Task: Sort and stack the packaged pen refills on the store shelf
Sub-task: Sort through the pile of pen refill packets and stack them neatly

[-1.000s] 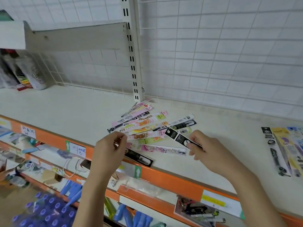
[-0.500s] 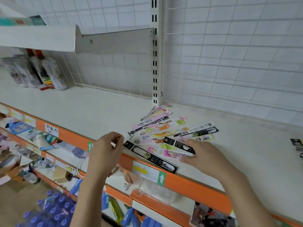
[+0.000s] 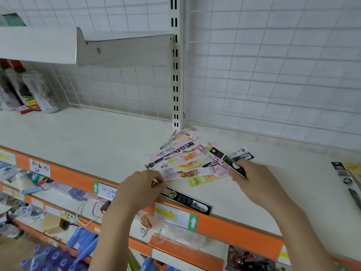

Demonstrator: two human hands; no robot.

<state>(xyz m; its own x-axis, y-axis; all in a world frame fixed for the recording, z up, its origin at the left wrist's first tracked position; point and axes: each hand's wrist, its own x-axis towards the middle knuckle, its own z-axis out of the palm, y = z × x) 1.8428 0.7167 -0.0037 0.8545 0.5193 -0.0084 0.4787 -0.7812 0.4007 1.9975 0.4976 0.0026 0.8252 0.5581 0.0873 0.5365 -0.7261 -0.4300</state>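
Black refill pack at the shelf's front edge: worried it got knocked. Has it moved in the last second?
No. The black refill pack still ends just right of the green arrow label, as before.

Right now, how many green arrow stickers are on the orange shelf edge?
2. One green arrow sticker is beside the left hand; the other is lower, below the black packet. Others may be hidden.
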